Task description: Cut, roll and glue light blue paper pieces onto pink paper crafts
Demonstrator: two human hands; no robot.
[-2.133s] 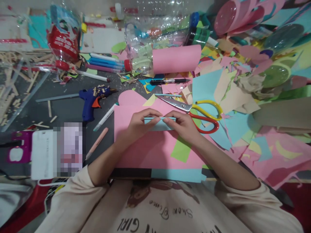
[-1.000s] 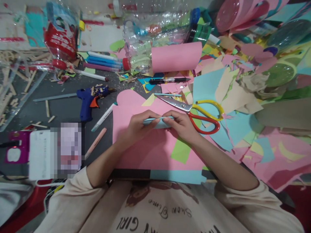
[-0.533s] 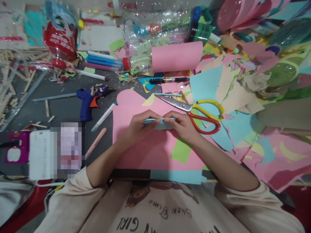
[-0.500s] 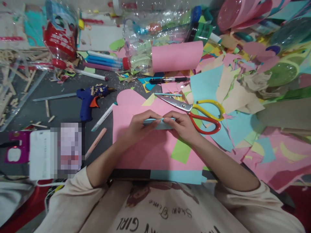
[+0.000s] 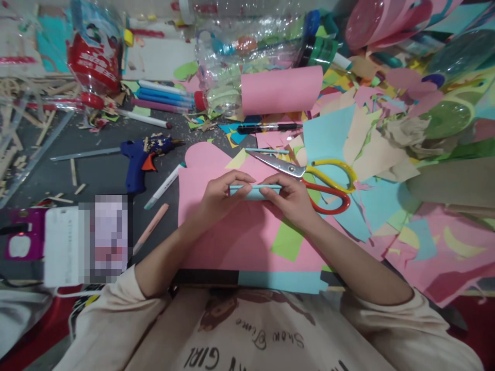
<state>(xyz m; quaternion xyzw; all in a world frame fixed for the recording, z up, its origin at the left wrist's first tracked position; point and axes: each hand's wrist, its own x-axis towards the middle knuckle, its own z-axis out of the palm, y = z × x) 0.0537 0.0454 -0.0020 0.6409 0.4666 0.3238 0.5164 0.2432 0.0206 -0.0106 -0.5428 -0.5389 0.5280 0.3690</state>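
Observation:
Between my two hands is a small piece of light blue paper (image 5: 256,194), its upper edge rolled or folded over. My left hand (image 5: 224,197) pinches its left end, thumb on the near side and fingers behind. At the other end my right hand (image 5: 289,198) grips it the same way. Under both hands lies a large pink sheet (image 5: 228,242), with a green paper rectangle (image 5: 288,240) on it. Scissors (image 5: 297,171) with one yellow and one red handle rest just beyond my right hand. A thin light blue paper roll (image 5: 267,151) lies above the blades.
To the left are a blue glue gun (image 5: 136,162), a white marker (image 5: 164,186), a peach marker (image 5: 151,229) and a phone (image 5: 111,232). Plastic bottles and a pink paper-wrapped cylinder (image 5: 282,90) lie at the back. Paper scraps (image 5: 332,134) cover the right side.
My thumbs have moved apart along the light blue paper, showing more of its rolled or folded upper edge. Both hands still hold it in nearly the same place.

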